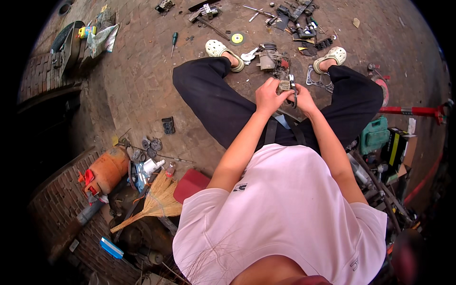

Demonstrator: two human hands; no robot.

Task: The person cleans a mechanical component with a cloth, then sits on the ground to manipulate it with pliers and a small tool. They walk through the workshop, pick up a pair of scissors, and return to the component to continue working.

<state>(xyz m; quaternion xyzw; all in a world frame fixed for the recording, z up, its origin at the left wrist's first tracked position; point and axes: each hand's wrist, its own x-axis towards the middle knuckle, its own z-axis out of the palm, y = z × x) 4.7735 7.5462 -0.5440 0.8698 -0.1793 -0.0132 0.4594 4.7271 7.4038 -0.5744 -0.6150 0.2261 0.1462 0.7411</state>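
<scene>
In front of my lap, my hands are close together. My left hand has its fingers closed at a small tan-grey ribbed block. My right hand is closed round a slim dark curved piece with a bright metal end; its exact kind I cannot make out. Just beyond my fingers, a round metal motor-like unit with a grooved pulley stands on the ground between my feet. Some reddish and dark parts sit against its right side. A crumpled white cloth lies to its left.
A flat metal gasket lies by my right foot. Beyond are a hammer, a yellow disc, a screwdriver and several dark machine parts. At left are an orange gas cylinder and straw broom; at right, a green case.
</scene>
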